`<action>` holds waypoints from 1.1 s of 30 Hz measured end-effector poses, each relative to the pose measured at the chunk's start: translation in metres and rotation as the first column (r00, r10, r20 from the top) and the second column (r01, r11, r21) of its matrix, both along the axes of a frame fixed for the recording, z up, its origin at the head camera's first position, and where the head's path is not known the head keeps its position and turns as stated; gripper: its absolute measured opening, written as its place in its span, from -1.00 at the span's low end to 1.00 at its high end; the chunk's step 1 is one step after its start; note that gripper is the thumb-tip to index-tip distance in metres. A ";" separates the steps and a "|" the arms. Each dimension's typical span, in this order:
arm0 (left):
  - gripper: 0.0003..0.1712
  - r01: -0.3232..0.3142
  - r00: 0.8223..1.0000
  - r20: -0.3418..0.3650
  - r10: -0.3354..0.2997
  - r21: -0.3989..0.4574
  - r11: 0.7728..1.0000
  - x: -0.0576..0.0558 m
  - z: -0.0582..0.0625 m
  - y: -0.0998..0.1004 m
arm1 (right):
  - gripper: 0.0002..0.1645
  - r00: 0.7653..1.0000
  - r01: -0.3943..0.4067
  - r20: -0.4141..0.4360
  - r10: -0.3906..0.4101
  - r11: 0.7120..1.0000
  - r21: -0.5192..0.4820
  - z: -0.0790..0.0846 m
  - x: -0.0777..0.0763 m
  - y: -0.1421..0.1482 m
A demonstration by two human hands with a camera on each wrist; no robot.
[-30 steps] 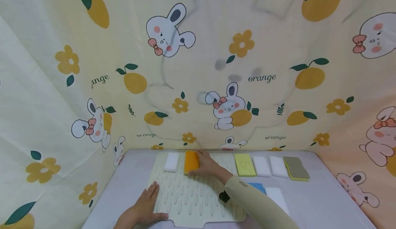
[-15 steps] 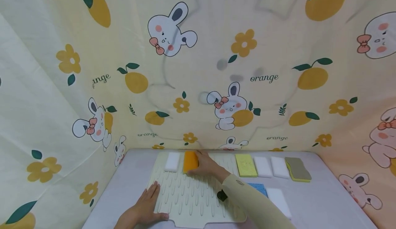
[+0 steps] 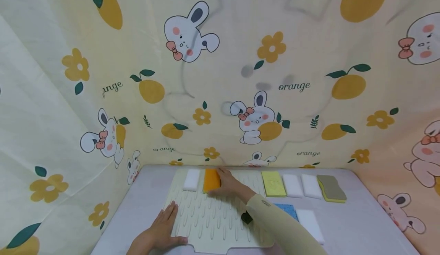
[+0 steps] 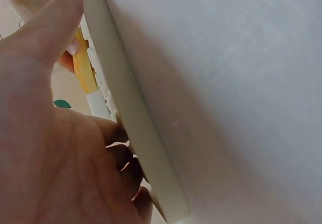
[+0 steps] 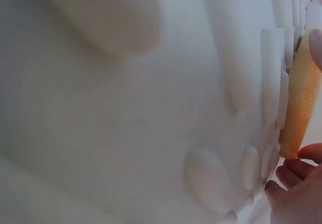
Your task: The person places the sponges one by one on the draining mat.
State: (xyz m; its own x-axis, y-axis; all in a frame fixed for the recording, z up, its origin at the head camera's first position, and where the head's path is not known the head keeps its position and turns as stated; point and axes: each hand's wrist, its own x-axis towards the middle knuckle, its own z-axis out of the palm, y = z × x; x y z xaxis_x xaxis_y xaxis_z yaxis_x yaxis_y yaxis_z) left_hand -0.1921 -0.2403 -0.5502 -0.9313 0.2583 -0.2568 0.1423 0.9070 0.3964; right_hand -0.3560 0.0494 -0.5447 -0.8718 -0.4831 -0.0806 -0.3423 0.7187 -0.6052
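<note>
A cream draining board (image 3: pixel 203 224) with raised oblong ridges lies on the table. On its far part my right hand (image 3: pixel 228 184) holds an orange sponge (image 3: pixel 211 180) between thumb and fingers. The sponge's paler yellow layer faces the ridges in the right wrist view, where the sponge (image 5: pixel 302 98) is at the right edge. Just left of it sits a white sponge (image 3: pixel 191 180). My left hand (image 3: pixel 161 228) rests along the board's left edge, fingers straight and thumb spread to the near corner; in the left wrist view the palm (image 4: pixel 65 148) is beside the board's rim (image 4: pixel 136 118).
Right of the board stand a yellow sponge (image 3: pixel 273 184), two white sponges (image 3: pixel 292 186) and a grey-and-yellow sponge (image 3: pixel 331 188) in a row. Nearer lie a blue sponge (image 3: pixel 287 210), partly behind the right sleeve (image 3: pixel 278 224), and another white sponge (image 3: pixel 310 224). A patterned curtain (image 3: pixel 220 75) encloses the table.
The orange sponge and my right hand have shifted very slightly left, toward the white sponge. My left hand has stayed in place on the board's edge.
</note>
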 end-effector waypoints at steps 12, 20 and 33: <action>0.56 0.012 1.000 0.021 -0.013 0.037 0.999 0.002 -0.001 0.002 | 0.49 0.994 -0.036 -0.104 0.041 0.998 0.048 -0.006 0.004 0.014; 0.60 0.037 0.999 -0.007 -0.037 0.062 0.997 0.001 -0.007 -0.003 | 0.46 0.991 -0.034 -0.131 0.037 0.999 0.021 -0.001 0.009 0.032; 0.50 0.013 1.000 -0.010 -0.013 -0.001 1.000 0.002 0.002 0.003 | 0.42 0.986 -0.002 -0.166 0.007 1.000 0.030 -0.001 0.017 0.078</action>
